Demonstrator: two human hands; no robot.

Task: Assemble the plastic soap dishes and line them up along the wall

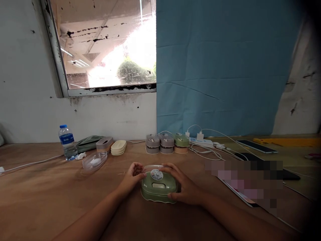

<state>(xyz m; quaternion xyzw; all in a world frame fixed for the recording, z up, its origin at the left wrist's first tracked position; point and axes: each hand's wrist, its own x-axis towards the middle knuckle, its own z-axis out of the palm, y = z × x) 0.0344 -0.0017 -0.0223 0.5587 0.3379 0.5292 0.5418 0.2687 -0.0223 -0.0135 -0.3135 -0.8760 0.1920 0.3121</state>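
Note:
In front of me on the brown table (62, 201) stands a green oval plastic box (158, 194) with a slot in its top. A clear plastic cover (150, 167) bearing a round white label (156, 174) sits over it. My left hand (135, 174) grips the left end, its thumb on the cover and its fingers curled at the far side. Around the right end is my right hand (184, 184), thumb low on the near side and fingers across the back. Some fingertips of both hands are hidden behind the box.
Finished-looking boxes, two grey (152, 144) and one green-topped (181, 143), line the back. To the left are a clear cover (95, 161), stacked cream trays (118, 147), a grey-brown box (104, 144), a pouch (87, 144) and a water bottle (67, 144). Cables, a power strip (202, 142) and a phone (257, 146) occupy the right.

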